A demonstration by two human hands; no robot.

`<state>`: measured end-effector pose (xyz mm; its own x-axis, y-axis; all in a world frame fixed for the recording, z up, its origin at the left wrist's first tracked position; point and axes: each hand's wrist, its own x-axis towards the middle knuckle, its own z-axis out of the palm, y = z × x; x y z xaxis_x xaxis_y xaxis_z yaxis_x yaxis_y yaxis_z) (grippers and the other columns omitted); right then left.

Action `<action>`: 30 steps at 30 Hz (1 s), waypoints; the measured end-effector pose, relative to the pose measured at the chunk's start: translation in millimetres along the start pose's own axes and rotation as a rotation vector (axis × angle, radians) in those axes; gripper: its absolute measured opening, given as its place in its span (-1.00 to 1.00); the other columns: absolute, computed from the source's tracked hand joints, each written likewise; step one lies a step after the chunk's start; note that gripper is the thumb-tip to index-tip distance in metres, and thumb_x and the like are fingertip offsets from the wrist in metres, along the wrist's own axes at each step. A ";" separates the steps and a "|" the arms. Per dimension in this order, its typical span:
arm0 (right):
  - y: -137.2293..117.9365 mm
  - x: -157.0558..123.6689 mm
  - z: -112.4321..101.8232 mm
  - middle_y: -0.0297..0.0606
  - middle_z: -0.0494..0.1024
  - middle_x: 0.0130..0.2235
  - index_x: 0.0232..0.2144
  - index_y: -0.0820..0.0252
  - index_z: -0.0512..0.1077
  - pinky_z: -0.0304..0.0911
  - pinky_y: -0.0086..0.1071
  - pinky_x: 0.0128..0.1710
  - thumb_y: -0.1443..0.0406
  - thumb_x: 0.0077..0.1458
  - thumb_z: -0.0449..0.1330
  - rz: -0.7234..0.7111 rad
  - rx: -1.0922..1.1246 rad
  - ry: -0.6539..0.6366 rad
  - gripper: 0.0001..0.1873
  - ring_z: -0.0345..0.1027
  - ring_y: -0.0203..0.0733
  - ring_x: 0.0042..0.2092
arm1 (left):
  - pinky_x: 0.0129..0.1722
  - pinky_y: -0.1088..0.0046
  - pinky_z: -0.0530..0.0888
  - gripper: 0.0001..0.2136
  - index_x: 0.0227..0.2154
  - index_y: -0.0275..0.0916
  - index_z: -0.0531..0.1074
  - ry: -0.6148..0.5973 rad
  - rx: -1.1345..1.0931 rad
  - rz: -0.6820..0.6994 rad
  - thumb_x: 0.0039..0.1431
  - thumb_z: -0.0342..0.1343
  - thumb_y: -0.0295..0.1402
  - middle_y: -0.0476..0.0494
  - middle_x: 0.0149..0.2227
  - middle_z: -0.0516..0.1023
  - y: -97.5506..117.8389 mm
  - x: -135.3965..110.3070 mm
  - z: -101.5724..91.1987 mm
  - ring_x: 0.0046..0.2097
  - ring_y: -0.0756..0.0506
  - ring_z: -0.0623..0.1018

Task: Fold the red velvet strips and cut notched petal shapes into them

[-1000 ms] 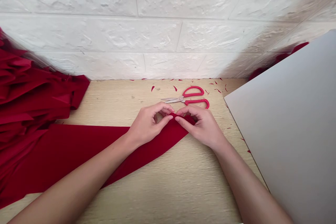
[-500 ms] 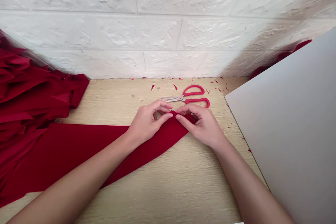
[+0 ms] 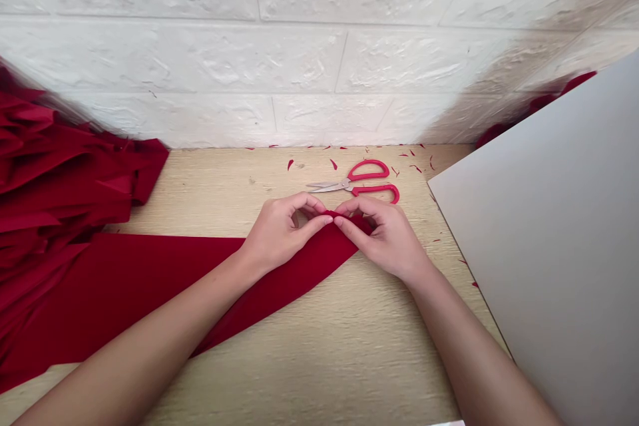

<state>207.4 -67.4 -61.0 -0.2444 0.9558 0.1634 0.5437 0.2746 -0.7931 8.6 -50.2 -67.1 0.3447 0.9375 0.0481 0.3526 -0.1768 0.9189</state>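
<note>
Head view: I'm seeing my left hand (image 3: 278, 236) and right hand (image 3: 384, 239) drawing closer, their fingers pressed together, pinching the raised end of the red fabric strip (image 3: 319, 266).

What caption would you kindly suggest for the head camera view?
Left hand and right hand pinch a long red fabric strip on a light wooden table, beside red-handled steel scissors.
</note>
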 end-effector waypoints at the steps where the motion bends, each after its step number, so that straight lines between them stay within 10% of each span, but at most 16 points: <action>1: -0.1 0.1 0.1 -0.27 0.64 -0.32 -0.32 0.14 0.52 0.34 -0.32 -0.28 0.28 0.19 0.23 -0.007 0.000 0.000 -0.92 0.48 -0.18 -0.31 | -0.45 0.55 0.38 -0.88 -0.34 -0.21 0.54 -0.004 0.001 0.005 0.19 0.23 -0.27 0.04 -0.43 0.58 0.2 -0.2 -0.1 -0.49 0.06 0.44; 30: 0.5 -0.5 -7.6 -0.26 0.65 -0.33 -0.29 0.19 0.60 0.30 -0.42 -0.39 0.27 0.23 0.16 0.065 0.074 -0.075 -0.79 0.48 -0.23 -0.33 | -0.39 0.60 0.42 -0.92 -0.32 -0.22 0.58 0.047 0.012 0.127 0.23 0.22 -0.35 0.02 -0.35 0.67 -5.8 -2.0 1.3 -0.39 0.06 0.56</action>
<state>213.9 -66.9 -57.0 -0.2717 0.9600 0.0683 0.5005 0.2016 -0.8420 7.0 -51.4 -73.0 0.3464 0.9203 0.1820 0.3188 -0.2980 0.8997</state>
